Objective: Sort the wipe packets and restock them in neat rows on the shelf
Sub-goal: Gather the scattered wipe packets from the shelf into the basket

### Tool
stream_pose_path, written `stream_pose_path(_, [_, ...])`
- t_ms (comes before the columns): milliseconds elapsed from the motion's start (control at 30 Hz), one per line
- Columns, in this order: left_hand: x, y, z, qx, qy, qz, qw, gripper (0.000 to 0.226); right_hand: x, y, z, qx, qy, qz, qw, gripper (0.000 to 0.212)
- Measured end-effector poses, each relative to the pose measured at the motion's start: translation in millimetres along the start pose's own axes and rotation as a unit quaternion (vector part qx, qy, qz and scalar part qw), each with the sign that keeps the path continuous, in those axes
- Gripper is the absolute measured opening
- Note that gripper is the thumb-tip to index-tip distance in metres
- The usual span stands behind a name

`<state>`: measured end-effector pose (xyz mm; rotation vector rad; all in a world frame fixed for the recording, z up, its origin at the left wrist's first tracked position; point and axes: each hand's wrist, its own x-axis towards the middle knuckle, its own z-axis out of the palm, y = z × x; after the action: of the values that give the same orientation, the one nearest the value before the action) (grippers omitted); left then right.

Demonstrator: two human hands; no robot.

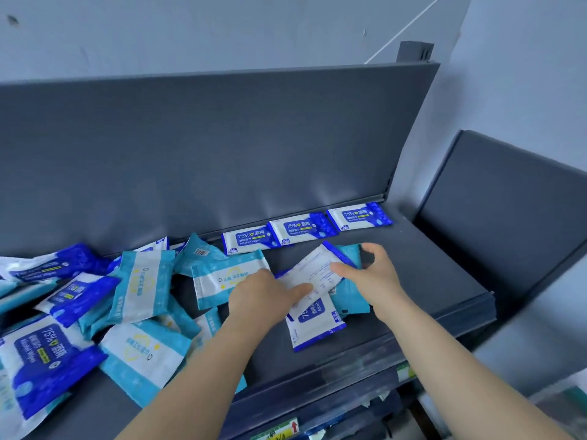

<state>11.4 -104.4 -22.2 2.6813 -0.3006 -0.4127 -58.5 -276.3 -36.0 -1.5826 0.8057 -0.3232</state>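
Head view: at frame centre both hands hold one white-backed packet (pixel 314 271), lying back-up and slanted on the grey shelf (pixel 428 268). The left hand (pixel 266 293) pinches its lower left end, thumb on top. The right hand (pixel 371 274) grips its upper right end, fingers curled over the edge. Under it lie a teal packet (pixel 352 300) and a blue packet (pixel 313 325). Right of centre, a row of three blue packets (pixel 305 228) lines the back panel (pixel 222 154). A mixed pile (pixel 95 296) covers the lower left.
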Motion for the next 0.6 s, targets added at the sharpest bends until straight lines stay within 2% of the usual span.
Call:
stream_pose_path(100, [4.7,17.1,8.2,-0.089,-0.016,-0.006,0.996,0.058,4.6,8.0,-9.2,0.077,-0.016,0.016,0.997,0.041])
stream_pose_path(200, [16.6,22.6,22.2,-0.204,-0.018,0.003,0.979,0.051,12.2,14.7,-18.5,0.075,-0.053,0.027,0.995,0.026])
stream_pose_path(300, [21.9,25.6,34.4,-0.35,-0.01,-0.002,0.937,0.043,16.9,16.8,-24.5,0.087,-0.08,0.029,0.993,0.021])
stream_pose_path(433, [17.3,35.9,38.0,-0.5,-0.058,-0.004,0.864,0.055,11.0,14.0,-32.6,0.17,-0.1,0.043,0.979,0.019])
stream_pose_path(600, [3.2,55.2,20.7,-0.519,-0.083,0.096,0.845,0.048,-6.0,0.0,-51.0,0.229,-0.062,-0.002,0.972,0.024])
